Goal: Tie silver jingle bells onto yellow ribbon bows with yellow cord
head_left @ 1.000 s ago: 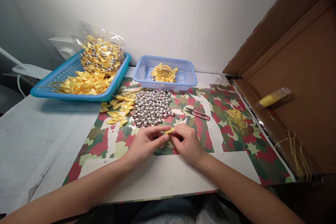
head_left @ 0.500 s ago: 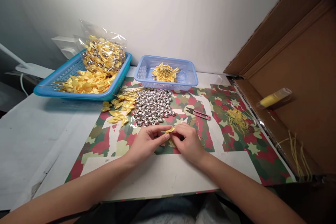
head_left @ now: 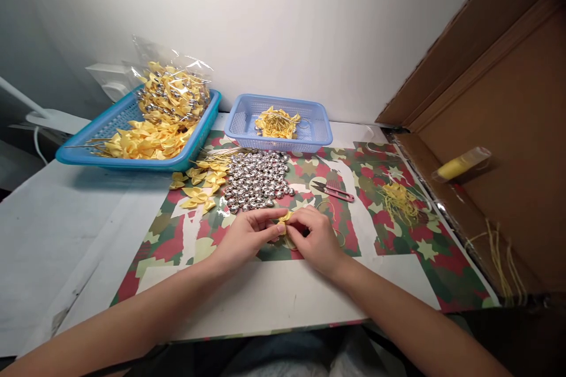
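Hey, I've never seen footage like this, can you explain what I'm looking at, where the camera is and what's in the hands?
There is no machine here: a person works with two bare hands, filmed by a camera worn on the head that looks forward and down. The left hand and right hand meet over a patterned mat and together pinch a small yellow bow. Just beyond them lies a heap of silver bells, with loose bows to its left and pink snips to its right. A tuft of yellow thread lies further right. At the back, a big blue tray holds more bows and a clear bag, and a small basket holds thread. A cardboard wall stands on the right.
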### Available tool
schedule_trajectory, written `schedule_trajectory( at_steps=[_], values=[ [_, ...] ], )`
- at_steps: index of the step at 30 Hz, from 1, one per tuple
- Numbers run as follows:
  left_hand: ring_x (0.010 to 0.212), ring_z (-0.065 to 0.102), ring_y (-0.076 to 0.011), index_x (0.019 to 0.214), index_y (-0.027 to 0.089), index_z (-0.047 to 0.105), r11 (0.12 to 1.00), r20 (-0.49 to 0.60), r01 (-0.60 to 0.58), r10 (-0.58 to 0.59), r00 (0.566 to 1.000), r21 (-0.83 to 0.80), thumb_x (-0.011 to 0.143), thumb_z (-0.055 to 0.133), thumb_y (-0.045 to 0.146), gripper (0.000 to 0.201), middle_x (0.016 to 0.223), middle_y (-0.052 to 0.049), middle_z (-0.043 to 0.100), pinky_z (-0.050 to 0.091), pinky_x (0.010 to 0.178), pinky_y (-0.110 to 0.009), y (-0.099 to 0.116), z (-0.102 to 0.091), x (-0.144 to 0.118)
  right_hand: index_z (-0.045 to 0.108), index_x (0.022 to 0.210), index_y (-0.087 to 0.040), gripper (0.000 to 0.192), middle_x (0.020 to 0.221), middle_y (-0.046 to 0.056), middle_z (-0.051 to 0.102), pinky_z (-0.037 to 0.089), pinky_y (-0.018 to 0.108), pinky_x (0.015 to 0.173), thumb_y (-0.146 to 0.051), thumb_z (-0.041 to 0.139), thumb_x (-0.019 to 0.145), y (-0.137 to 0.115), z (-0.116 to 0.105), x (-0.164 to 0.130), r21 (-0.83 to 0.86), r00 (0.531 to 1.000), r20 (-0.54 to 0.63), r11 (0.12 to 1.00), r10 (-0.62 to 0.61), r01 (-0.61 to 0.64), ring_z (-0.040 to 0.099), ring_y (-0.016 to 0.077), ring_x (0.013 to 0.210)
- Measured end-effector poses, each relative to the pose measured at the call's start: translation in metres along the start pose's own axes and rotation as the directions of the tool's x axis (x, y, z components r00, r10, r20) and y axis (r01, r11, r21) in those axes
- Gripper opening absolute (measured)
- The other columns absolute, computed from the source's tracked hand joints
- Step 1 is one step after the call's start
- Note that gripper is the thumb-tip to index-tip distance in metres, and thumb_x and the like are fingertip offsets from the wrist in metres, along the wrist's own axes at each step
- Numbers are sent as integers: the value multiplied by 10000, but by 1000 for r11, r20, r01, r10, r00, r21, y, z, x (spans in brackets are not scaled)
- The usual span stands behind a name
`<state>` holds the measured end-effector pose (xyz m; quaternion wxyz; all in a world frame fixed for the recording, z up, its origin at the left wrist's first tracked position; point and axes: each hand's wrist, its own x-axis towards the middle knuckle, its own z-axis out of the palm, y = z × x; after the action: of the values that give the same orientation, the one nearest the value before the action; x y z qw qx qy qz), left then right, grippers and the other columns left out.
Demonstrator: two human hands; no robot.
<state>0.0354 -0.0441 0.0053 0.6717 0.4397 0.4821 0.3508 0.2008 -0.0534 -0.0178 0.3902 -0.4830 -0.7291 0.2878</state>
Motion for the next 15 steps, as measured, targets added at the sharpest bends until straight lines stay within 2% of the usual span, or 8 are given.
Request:
schedule_trajectory(
  at_steps=[2,4,7,10,15],
  values=[
    [428,499,-88,1014,169,752,1000,9,24,-24,1000,-20,675,802,295,365,589,-10,687,294,359,-181,-1,-1,0,573,692,-204,166,672,5,626,419,298,653,-113,548,828,-1,-1,0,-15,1000,0,1000,-4,4,530,170,684],
    [457,539,-93,1018,178,749,997,21,35,-33,999,-62,667,814,301,377,617,-10,699,326,371,-172,-3,-3,1,562,712,-203,153,664,5,599,405,286,628,-117,534,835,-3,-2,-1,-37,1000,4,999,-12,12,519,171,689],
    [619,643,-127,1011,194,752,989,51,6,1,999,-147,665,825,287,365,731,-29,738,478,527,-188,-8,-6,4,543,744,-201,142,691,7,572,393,275,614,-124,503,856,-4,-4,-2,-44,999,29,999,-26,27,508,161,678],
    [754,676,-143,1020,209,750,980,69,-34,49,996,-195,688,816,278,346,875,-47,761,529,687,-220,-14,-7,5,538,763,-201,140,710,5,564,389,271,617,-136,487,877,-5,-7,-2,-13,998,41,999,-47,48,505,150,667],
    [788,677,-152,997,210,756,977,68,-62,77,995,-205,684,821,277,327,927,-55,763,535,693,-222,-14,-6,1,587,840,-206,134,704,8,557,397,281,635,-149,480,897,-5,-9,-2,1,996,41,997,-76,76,507,162,683]
  ],
)
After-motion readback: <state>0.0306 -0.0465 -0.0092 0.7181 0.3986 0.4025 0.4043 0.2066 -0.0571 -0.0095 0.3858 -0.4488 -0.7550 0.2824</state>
